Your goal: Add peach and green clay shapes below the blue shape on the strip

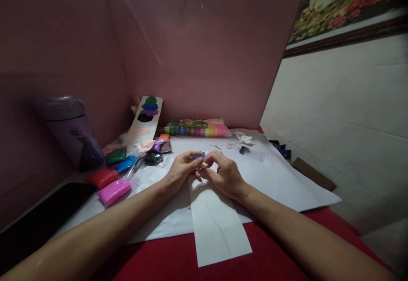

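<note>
My left hand (pixel 185 167) and my right hand (pixel 225 174) meet over the top of a white card strip (pixel 219 230), which has a thin curved line drawn down it. Between their fingertips is a small pale lump (pixel 204 165), probably modelling clay. Thumb and index finger of the right hand curl into a pinch on it. The left thumb and fingers close on it from the other side, partly hiding it. Just behind the left fingertips shows something bright blue (pixel 200 155), whose kind I cannot make out.
Wrapped clay packets, including pink (pixel 114 192) and green (pixel 116 157), lie left. A card with colour patches (pixel 145 119) leans near a purple tumbler (pixel 72 134). Behind are a multicoloured clay pack (pixel 199 129) and pink panel (pixel 197 55). White paper (pixel 280 179) covers red cloth (pixel 153 262).
</note>
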A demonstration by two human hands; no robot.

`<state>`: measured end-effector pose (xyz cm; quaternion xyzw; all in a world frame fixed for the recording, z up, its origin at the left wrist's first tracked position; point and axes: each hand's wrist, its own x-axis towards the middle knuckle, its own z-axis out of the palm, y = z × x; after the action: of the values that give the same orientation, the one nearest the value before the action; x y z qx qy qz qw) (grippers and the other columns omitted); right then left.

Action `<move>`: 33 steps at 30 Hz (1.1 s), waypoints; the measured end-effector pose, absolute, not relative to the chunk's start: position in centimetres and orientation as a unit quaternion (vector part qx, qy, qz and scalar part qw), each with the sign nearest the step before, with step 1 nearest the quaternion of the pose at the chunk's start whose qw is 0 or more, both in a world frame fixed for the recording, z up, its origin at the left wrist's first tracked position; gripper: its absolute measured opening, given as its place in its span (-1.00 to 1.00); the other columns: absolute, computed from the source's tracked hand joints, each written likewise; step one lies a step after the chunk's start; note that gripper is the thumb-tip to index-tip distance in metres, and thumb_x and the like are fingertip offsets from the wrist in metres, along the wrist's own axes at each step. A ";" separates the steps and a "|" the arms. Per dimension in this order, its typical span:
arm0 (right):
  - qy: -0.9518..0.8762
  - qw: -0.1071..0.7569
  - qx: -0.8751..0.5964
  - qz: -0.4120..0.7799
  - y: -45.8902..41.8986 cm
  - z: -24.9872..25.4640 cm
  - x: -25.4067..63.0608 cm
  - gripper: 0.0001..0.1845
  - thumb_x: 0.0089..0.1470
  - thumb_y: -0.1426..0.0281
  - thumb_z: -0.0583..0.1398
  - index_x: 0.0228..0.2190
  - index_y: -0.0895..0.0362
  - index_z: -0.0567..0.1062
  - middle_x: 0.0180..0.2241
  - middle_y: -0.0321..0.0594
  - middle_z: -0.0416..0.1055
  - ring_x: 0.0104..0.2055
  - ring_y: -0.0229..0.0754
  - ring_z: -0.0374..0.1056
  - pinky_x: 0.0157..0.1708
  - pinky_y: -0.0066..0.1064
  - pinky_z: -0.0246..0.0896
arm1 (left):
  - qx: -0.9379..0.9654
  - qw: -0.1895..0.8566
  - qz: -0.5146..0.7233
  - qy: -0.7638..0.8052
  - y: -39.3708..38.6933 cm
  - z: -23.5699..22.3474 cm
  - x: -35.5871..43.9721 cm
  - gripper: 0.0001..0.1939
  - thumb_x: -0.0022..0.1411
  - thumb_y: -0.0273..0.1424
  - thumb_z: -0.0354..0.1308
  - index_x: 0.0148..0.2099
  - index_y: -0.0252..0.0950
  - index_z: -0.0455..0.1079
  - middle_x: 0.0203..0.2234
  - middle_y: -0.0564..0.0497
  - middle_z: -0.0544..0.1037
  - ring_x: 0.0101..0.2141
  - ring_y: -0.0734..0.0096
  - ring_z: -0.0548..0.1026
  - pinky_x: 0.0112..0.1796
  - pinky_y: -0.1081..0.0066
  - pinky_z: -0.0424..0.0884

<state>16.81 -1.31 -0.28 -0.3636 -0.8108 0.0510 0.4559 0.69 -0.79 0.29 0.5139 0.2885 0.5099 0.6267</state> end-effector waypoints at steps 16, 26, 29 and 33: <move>-0.815 0.447 -0.363 0.064 -1.4 -0.3 16.8 -0.81 -0.02 0.40 0.28 -0.32 0.09 0.39 -0.36 -0.28 0.37 -0.36 -0.22 0.32 -0.44 -0.44 0.16 | 0.505 0.640 0.504 0.286 -0.7 0.2 0.6 -0.59 -0.06 -0.31 0.36 -0.18 -0.38 0.38 -0.52 -0.03 0.54 -0.54 0.42 0.49 -0.48 0.45 0.41; -0.817 0.446 -0.360 0.064 -1.4 -0.2 16.8 -0.81 -0.02 0.40 0.28 -0.33 0.09 0.38 -0.34 -0.28 0.38 -0.36 -0.23 0.32 -0.43 -0.44 0.16 | 0.505 0.635 0.512 0.284 -0.7 0.1 0.7 -0.60 -0.07 -0.29 0.37 -0.20 -0.39 0.40 -0.53 0.00 0.51 -0.54 0.46 0.47 -0.49 0.47 0.40; -0.817 0.451 -0.354 0.062 -1.4 -0.2 16.8 -0.89 0.02 0.44 0.24 -0.37 0.09 0.38 -0.36 -0.28 0.37 -0.35 -0.24 0.32 -0.40 -0.43 0.16 | 0.514 0.626 0.511 0.287 -0.8 0.2 0.7 -0.59 -0.07 -0.27 0.36 -0.20 -0.40 0.40 -0.52 -0.02 0.51 -0.55 0.45 0.46 -0.52 0.47 0.39; -0.817 0.442 -0.366 0.055 -1.4 -0.3 16.8 -0.79 -0.05 0.43 0.29 -0.33 0.09 0.39 -0.37 -0.29 0.36 -0.36 -0.21 0.31 -0.39 -0.41 0.16 | 0.512 0.639 0.503 0.276 -0.9 0.3 0.7 -0.59 -0.09 -0.33 0.38 -0.19 -0.38 0.38 -0.56 0.02 0.49 -0.56 0.47 0.45 -0.50 0.47 0.39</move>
<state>16.77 -1.35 -0.27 -0.3656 -0.8171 0.0545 0.4425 0.67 -0.86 0.27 0.5120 0.2760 0.5032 0.6391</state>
